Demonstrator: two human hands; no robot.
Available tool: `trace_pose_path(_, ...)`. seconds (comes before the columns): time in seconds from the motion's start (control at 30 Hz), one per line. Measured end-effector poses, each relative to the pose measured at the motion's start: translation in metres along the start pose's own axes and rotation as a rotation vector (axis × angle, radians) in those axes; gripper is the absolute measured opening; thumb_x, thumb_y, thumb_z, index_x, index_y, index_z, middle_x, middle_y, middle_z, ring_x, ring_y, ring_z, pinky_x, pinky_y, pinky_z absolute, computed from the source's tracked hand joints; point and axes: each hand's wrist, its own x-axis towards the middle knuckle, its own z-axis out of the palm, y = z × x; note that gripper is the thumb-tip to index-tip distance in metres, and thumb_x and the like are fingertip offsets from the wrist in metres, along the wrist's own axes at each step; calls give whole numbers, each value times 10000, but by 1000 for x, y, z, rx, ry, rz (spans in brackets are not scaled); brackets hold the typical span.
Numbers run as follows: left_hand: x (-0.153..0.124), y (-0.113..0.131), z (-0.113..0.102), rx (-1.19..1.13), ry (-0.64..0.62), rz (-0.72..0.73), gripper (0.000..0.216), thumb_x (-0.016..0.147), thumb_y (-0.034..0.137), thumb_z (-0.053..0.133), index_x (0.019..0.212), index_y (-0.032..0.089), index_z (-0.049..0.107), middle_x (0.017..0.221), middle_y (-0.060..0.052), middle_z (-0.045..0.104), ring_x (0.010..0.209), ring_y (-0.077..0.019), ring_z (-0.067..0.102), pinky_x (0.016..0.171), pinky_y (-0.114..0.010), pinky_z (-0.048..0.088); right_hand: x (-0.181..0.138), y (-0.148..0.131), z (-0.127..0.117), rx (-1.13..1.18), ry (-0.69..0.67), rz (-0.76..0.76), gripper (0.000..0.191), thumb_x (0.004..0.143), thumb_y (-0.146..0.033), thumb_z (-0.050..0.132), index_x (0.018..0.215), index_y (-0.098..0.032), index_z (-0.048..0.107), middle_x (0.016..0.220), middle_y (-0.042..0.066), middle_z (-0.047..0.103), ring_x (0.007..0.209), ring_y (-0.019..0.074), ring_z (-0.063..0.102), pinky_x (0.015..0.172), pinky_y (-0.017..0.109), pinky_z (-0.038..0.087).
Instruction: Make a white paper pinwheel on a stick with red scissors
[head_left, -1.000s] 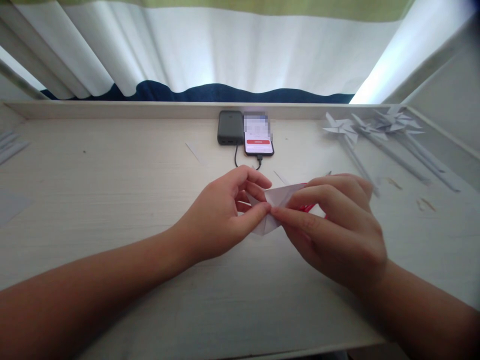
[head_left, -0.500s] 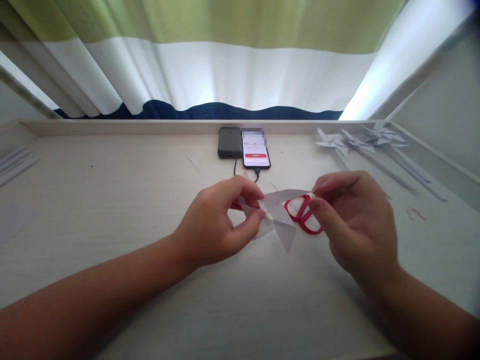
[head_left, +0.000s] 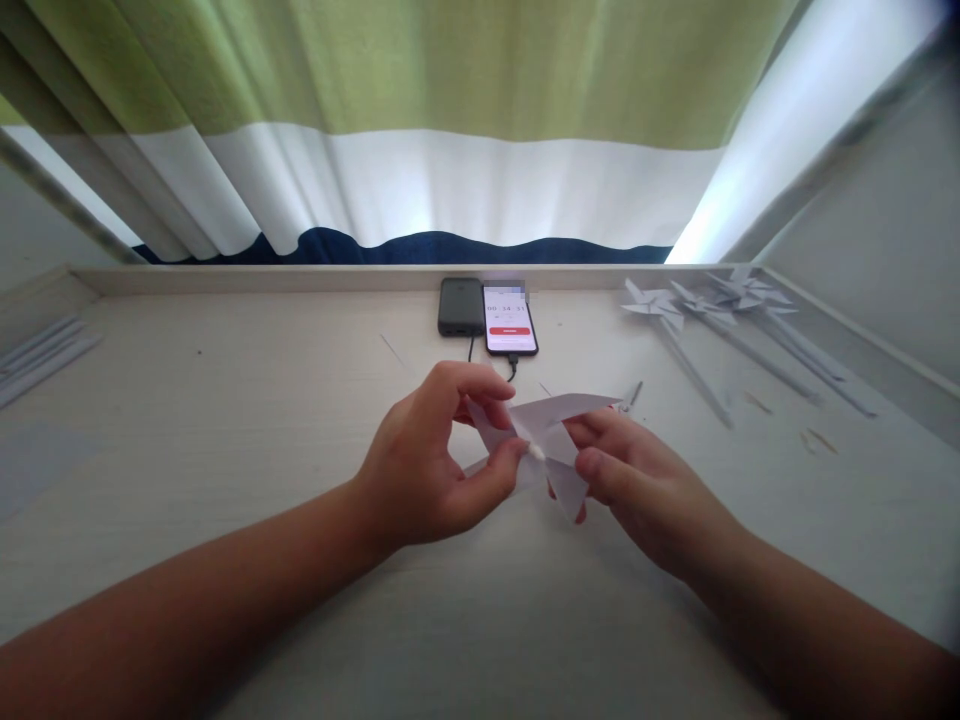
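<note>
A white paper pinwheel [head_left: 559, 410] is held above the table between both hands, its pointed blades fanned out. My left hand [head_left: 442, 455] pinches it close to the centre, where a small whitish lump shows beside the thumb tip. My right hand [head_left: 637, 480] grips the lower right blade, with the thumb in front and the other fingers behind the paper. Behind the right hand lie scissors [head_left: 636, 394], of which mainly the metal blades show; their red handles are almost wholly hidden.
Finished pinwheels on paper sticks [head_left: 652, 305] lie at the back right, near small tan scraps [head_left: 821, 440]. A power bank [head_left: 460, 307] and a cabled phone [head_left: 511, 320] lie at the back centre. On the left are rolled paper sticks [head_left: 45, 360] and a paper sheet [head_left: 45, 465].
My right hand has left the tip of the upper right blade and moved left and down onto the lower right blade. The left hand keeps its pinch. The view has tilted up slightly.
</note>
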Motion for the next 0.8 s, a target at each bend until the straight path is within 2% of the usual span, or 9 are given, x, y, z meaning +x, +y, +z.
trace_pose_path(0.13, -1, -1, 2, 30, -17, 173, 449, 689, 91, 700, 1068, 187, 480, 873, -24, 600, 734, -138, 605, 580, -269, 543, 0, 0, 10, -84, -72, -161, 210, 821, -255, 680, 1021, -222, 624, 942, 33, 650, 844, 157, 621, 769, 287, 510)
trace_pose_path(0.27, 3, 1, 2, 98, 38, 388, 501, 665, 105, 757, 1085, 180, 494, 1031, -68, 616, 870, -167, 637, 591, -253, 582, -7, -4, 13, -272, 12, -293, 258, 822, -184, 666, 1071, -218, 608, 1021, 49, 636, 915, 182, 621, 803, 315, 511)
trace_pose_path(0.37, 5, 2, 4, 120, 121, 468, 550, 679, 132, 771, 1147, 186, 489, 1212, -95, 574, 1053, -207, 615, 608, -239, 611, -13, -8, 13, -460, 43, -434, 330, 800, -130, 667, 1114, -196, 589, 1028, 62, 643, 919, 187, 621, 802, 312, 511)
trace_pose_path(0.47, 3, 3, 7, 67, 177, 421, 642, 704, 158, 764, 1257, 221, 442, 1332, -90, 500, 1199, -247, 539, 659, -262, 632, -17, -10, 12, -595, 64, -551, 369, 774, -81, 665, 1117, -191, 586, 1019, 56, 651, 904, 177, 621, 788, 290, 509)
trace_pose_path(0.57, -1, 4, 9, -47, 170, 263, 750, 695, 206, 780, 1332, 266, 388, 1365, -93, 458, 1245, -291, 497, 710, -321, 634, -18, -9, 10, -627, 74, -618, 408, 753, -40, 650, 1129, -186, 588, 1046, 65, 644, 943, 194, 616, 830, 321, 508)
trace_pose_path(0.67, -5, 4, 10, -124, 87, 107, 714, 665, 240, 802, 1291, 261, 459, 1249, -98, 558, 1082, -260, 606, 746, -358, 620, -19, -8, 8, -629, 49, -664, 429, 737, -34, 652, 1135, -185, 603, 1059, 76, 632, 960, 216, 613, 842, 359, 515)
trace_pose_path(0.8, -6, 8, 9, -127, 1, 147, 472, 635, 243, 825, 1062, 229, 624, 967, -59, 685, 858, -204, 675, 715, -329, 611, -22, -10, 6, -695, 18, -705, 406, 753, -79, 661, 1139, -201, 626, 1081, 86, 623, 960, 226, 616, 792, 357, 529)
